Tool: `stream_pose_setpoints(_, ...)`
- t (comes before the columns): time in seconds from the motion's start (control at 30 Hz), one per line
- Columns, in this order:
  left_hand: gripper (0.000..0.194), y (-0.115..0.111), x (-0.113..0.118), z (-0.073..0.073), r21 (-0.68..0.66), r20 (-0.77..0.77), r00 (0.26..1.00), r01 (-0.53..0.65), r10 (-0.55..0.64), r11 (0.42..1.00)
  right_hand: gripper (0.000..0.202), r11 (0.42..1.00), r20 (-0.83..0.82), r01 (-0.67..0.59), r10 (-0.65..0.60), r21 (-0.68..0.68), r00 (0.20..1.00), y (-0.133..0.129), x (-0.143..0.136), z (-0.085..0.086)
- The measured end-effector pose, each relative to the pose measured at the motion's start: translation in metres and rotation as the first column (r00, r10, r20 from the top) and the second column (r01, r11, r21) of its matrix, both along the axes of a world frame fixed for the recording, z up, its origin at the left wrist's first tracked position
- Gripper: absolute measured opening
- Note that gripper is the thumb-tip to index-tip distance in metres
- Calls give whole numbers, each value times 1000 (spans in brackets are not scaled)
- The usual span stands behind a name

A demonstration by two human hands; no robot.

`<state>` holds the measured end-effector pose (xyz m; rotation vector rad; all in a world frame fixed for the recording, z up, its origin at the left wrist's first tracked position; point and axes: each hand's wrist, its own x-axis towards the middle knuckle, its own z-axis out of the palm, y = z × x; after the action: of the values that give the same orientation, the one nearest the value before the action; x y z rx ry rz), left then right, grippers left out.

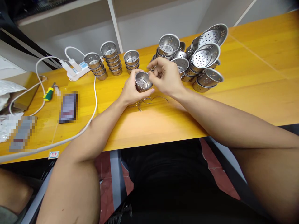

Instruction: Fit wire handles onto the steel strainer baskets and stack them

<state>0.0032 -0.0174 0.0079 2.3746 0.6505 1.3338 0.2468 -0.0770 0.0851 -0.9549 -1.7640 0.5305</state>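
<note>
My left hand (131, 90) wraps around a small perforated metal strainer basket (143, 81), tilted so that its open top faces me. At the basket's right rim, the thumb and fingers of my right hand (164, 76) are pinched together. What they hold, if anything, is hidden. Several thin curved wire handles (161, 97) lie on the table just below my hands. Close behind my right hand stands a cluster of stacked strainer baskets (183, 65) in larger and smaller sizes.
Stacks of small strainer baskets (115, 63) stand at the back, beside a white power strip (79, 71). Its cable (95, 102) crosses my left forearm's area. A green and yellow screwdriver (48, 94) and two blurred-out objects lie left on the yellow table (252, 93). Another person's bare limb (14, 189) shows lower left.
</note>
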Motion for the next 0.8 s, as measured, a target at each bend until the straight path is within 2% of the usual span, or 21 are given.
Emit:
stream_pose_setpoints(0.13, 107, 3, 0, -2, 14, 56, 996, 67, -68, 998, 78, 979, -75, -200, 197, -28, 978, -4, 3, 9)
stream_pose_setpoints(0.23, 100, 5, -1, -1, 24, 95, 987, 129, -131, 991, 83, 935, -105, -345, 336, -86, 936, -8, 7, 14)
stream_pose_setpoints(0.33, 95, 5, -2, 2, 20, 100, 980, 169, -170, 985, 84, 898, -151, -421, 402, -129, 903, -8, 9, 15)
stream_pose_setpoints(0.5, 99, 5, 1, 1, 16, 83, 983, 164, -165, 986, 88, 910, -209, -396, 367, -124, 907, -3, 7, 13)
stream_pose_setpoints(0.67, 92, 8, 1, -5, 11, 52, 992, 114, -114, 993, 92, 911, -248, -387, 345, -145, 905, -1, 2, 12)
stream_pose_setpoints(0.8, 92, 8, -1, -6, 12, 49, 993, 103, -104, 995, 94, 921, -219, -361, 326, -145, 920, -2, 0, 12)
